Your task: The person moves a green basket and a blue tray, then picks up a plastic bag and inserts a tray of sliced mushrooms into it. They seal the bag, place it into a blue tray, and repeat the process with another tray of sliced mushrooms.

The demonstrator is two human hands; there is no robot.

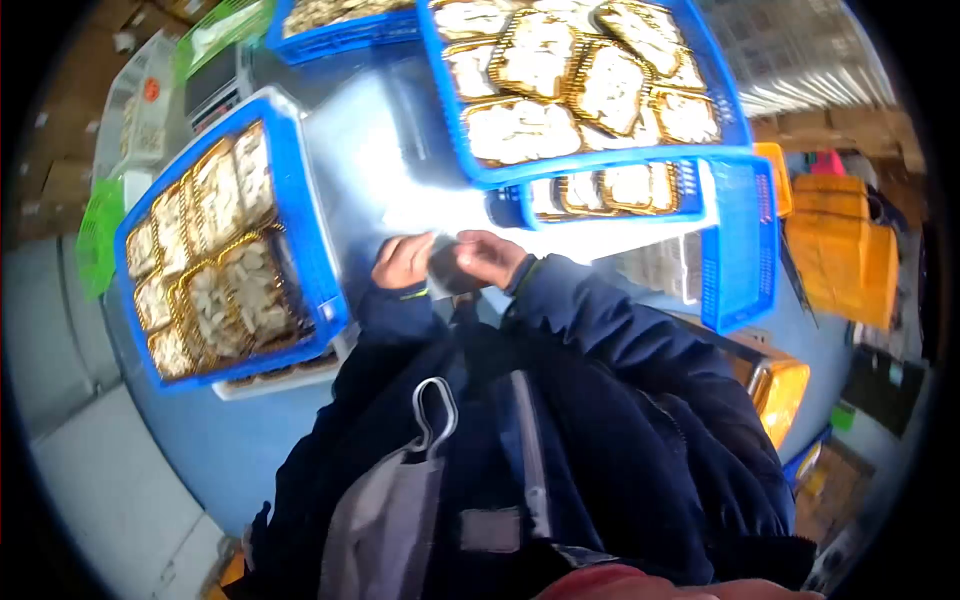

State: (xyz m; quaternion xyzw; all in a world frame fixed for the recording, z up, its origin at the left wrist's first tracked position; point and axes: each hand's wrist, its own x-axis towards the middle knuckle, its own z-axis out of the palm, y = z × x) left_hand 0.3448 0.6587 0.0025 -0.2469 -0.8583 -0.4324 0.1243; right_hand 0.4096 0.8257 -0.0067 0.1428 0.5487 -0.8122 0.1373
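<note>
My left hand (403, 260) is above the near edge of the shiny work table (350, 150), its fingers curled. My right hand (488, 258) is just beside it, fingers bent towards the left hand. A small greyish patch shows between them; whether it is something held I cannot make out. To the left stands a blue crate (313, 225) with several gold-edged trays (215, 200) of pale pieces. Beyond my right hand is a larger blue crate (600, 165) of similar trays (535, 55), with another blue crate (610, 218) of trays just below it.
An upright blue crate (738, 245) stands right of the table. Orange bins (840, 245) and cardboard boxes are further right. A blue crate of small pale pieces (345, 15) is at the back. Green and white baskets (150, 100) stand at the far left. A mask-like cloth (385, 510) hangs on my front.
</note>
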